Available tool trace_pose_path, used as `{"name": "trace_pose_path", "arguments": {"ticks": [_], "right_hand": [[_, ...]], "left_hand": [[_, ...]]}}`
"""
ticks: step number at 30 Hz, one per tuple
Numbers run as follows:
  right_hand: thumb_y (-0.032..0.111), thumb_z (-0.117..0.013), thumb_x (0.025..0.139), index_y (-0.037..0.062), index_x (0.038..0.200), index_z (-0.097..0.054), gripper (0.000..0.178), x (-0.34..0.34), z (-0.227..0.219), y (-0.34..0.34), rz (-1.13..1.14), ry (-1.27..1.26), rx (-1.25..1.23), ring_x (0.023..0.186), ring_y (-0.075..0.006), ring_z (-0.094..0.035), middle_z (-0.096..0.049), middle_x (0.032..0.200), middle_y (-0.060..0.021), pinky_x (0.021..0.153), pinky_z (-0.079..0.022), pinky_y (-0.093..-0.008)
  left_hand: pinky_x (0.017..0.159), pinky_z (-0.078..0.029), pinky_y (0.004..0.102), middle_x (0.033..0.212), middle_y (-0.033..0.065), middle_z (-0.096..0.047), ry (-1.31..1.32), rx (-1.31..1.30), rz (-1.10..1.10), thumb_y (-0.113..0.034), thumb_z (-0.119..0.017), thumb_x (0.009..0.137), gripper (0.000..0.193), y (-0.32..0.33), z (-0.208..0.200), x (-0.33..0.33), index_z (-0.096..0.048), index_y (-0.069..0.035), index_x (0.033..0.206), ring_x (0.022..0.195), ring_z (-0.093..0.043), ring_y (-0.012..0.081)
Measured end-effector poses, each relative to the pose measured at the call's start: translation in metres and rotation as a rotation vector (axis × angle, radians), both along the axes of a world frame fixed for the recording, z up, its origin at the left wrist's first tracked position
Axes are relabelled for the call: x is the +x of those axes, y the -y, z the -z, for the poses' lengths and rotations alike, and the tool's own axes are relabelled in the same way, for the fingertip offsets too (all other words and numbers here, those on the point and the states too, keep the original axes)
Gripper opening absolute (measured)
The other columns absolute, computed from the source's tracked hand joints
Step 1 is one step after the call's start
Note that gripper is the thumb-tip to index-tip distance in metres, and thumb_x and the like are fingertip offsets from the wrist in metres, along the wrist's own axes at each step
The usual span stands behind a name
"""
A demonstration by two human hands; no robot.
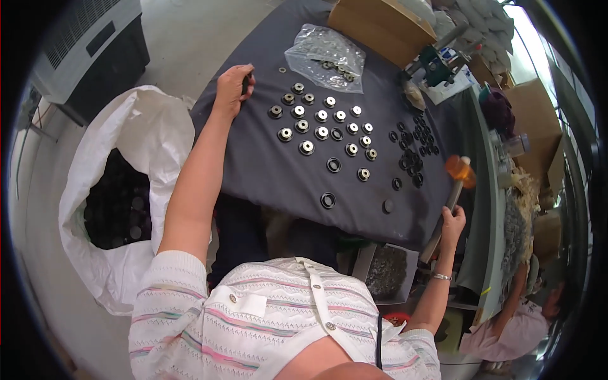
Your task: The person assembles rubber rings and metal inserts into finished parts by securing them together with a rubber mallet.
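Upper left of centre, the left hand curls around a dark piece (mostly hidden). Lower right, the right hand grips a mallet, its translucent orange head blurred. Shiny, dark-rimmed metal discs dot wrinkled cloth mid-frame.

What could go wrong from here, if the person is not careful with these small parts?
1. The mallet in the right hand is near the crowded black rings; a careless swing might scatter them.
2. One dark ring and a dark disc lie close to the front edge of the cloth-covered table; a bump or tug on the cloth could send them to the floor.
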State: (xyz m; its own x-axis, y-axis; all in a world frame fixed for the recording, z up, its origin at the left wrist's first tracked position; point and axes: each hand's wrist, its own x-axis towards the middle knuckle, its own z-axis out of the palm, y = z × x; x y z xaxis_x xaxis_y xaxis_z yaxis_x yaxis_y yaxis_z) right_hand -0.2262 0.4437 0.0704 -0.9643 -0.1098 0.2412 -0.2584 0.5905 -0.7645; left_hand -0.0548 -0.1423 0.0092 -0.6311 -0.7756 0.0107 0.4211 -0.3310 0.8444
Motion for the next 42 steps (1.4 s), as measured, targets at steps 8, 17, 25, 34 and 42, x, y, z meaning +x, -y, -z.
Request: {"name": "trace_pose_path", "arguments": {"ticks": [8, 17, 25, 34, 42], "right_hand": [[-0.005, -0.055, 0.086, 0.0130, 0.149, -0.030, 0.070, 0.090, -0.060, 0.235, -0.858, 0.294, -0.258, 0.063, -0.0067, -0.053, -0.059, 0.093, -0.0053, 0.056, -0.046, -0.0207], [0.000, -0.062, 0.083, 0.0198, 0.144, -0.040, 0.068, 0.095, -0.013, 0.315, -1.011, -0.140, 0.215, 0.070, -0.0257, -0.054, -0.055, 0.078, -0.0132, 0.072, -0.046, -0.0340], [0.001, -0.061, 0.083, 0.0210, 0.144, -0.039, 0.068, 0.091, 0.000, 0.336, -0.946, -0.207, 0.422, 0.076, -0.0349, -0.062, -0.058, 0.080, -0.0187, 0.072, -0.048, -0.0411], [-0.001, -0.059, 0.083, 0.0195, 0.144, -0.040, 0.068, 0.076, -0.032, 0.342, -0.916, -0.273, 0.159, 0.078, -0.0306, -0.062, -0.062, 0.085, -0.0173, 0.076, -0.049, -0.0355], [0.006, -0.058, 0.086, 0.0214, 0.146, -0.036, 0.066, 0.056, -0.002, 0.351, -0.847, 0.000, 0.344, 0.086, -0.0353, -0.065, -0.066, 0.094, -0.0217, 0.082, -0.049, -0.0372]], "left_hand": [[0.038, -0.030, 0.0190, 0.066, 0.0006, -0.058, 0.053, -0.015, -0.004, -0.020, -0.067, 0.084, 0.014, -0.003, -0.004, 0.009, -0.062, -0.006, 0.084, 0.047, -0.049, 0.0075], [0.042, -0.029, 0.0195, 0.068, -0.0009, -0.059, 0.088, -0.046, 0.006, -0.022, -0.066, 0.085, 0.014, -0.004, -0.005, 0.003, -0.064, -0.009, 0.087, 0.050, -0.050, 0.0071], [0.041, -0.030, 0.0193, 0.068, -0.0006, -0.059, 0.096, -0.041, 0.011, -0.022, -0.066, 0.086, 0.014, -0.006, -0.005, 0.000, -0.064, -0.009, 0.088, 0.050, -0.050, 0.0074], [0.040, -0.033, 0.0195, 0.066, 0.0013, -0.059, 0.071, -0.031, -0.011, -0.021, -0.068, 0.084, 0.016, -0.001, -0.005, 0.006, -0.063, -0.006, 0.084, 0.047, -0.049, 0.0062], [0.041, -0.030, 0.0196, 0.069, 0.0004, -0.058, 0.097, -0.019, 0.015, -0.020, -0.064, 0.086, 0.013, -0.004, -0.004, 0.000, -0.063, -0.008, 0.089, 0.050, -0.049, 0.0081]]}}
